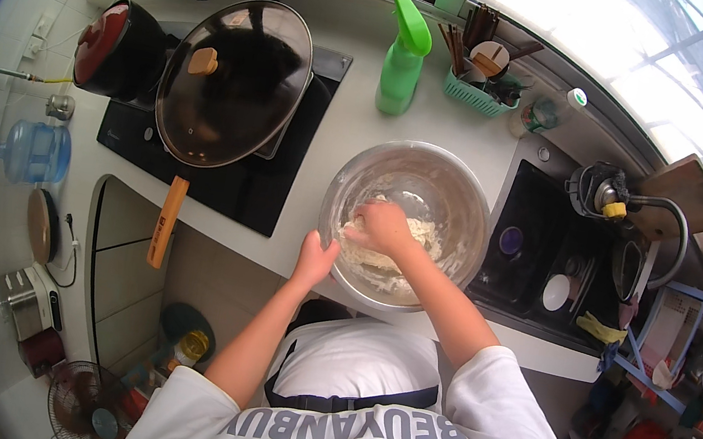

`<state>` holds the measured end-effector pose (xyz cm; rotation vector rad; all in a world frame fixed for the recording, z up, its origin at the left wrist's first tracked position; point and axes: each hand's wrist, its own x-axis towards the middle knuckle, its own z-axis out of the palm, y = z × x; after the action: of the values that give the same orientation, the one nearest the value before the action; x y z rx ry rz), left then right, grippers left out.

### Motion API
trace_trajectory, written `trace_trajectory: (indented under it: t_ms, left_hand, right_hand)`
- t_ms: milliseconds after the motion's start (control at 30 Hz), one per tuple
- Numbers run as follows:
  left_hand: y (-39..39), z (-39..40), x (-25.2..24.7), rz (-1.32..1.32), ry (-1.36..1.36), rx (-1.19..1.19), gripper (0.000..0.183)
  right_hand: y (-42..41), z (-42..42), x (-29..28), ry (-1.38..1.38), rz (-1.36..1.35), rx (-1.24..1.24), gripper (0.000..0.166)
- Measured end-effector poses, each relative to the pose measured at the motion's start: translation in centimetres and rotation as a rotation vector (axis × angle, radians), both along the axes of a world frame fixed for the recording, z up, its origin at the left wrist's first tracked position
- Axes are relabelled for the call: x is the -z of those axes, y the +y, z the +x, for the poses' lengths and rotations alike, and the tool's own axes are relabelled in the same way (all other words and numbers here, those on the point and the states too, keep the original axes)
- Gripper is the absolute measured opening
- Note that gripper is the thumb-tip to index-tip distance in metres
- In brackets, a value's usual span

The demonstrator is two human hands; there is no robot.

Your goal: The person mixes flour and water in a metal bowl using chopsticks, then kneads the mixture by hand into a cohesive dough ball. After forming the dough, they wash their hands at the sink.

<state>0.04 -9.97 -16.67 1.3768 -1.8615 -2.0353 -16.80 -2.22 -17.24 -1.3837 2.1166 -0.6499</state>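
Observation:
A wide stainless steel mixing bowl (473,190) sits on the counter in front of me, close to its front edge. Inside it lies rough, shaggy dough (422,232), with flour and bits stuck to the bowl's walls. My left hand (317,259) grips the bowl's near left rim, thumb on the upper side. Reaching down into the bowl, my right hand (381,228) has its curled fingers in the dough at the left of the bowl. Its fingertips are partly hidden by the hand and the dough.
Left of the bowl, a glass-lidded wok (234,90) with a wooden handle stands on a black cooktop (245,196). Behind are a green spray bottle (403,69) and a utensil basket (478,95). A black sink (526,206) adjoins the bowl's right side.

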Motion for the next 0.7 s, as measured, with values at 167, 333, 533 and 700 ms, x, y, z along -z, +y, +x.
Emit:
trace_trajectory:
  t_ms: [167,333,533,700]
  left_hand:
    - [0.1,-0.3,-0.4,0.009,-0.034,-0.014,0.017]
    - [0.3,1.1,2.8,-0.243,-0.008,0.041,0.02]
    - [0.6,-0.1,-0.3,-0.048,-0.041,-0.04,0.019]
    - [0.7,0.0,-0.5,-0.122,-0.007,-0.011,0.018]
  right_hand:
    - [3.8,-0.3,-4.6,-0.227,0.395,0.174,0.038]
    - [5.4,3.6,-0.9,0.14,-0.131,0.055,0.023]
    - [4.7,2.2,0.2,0.213,-0.192,-0.185,0.022]
    - [3.4,0.5,2.4,0.232,-0.268,-0.333,0.025]
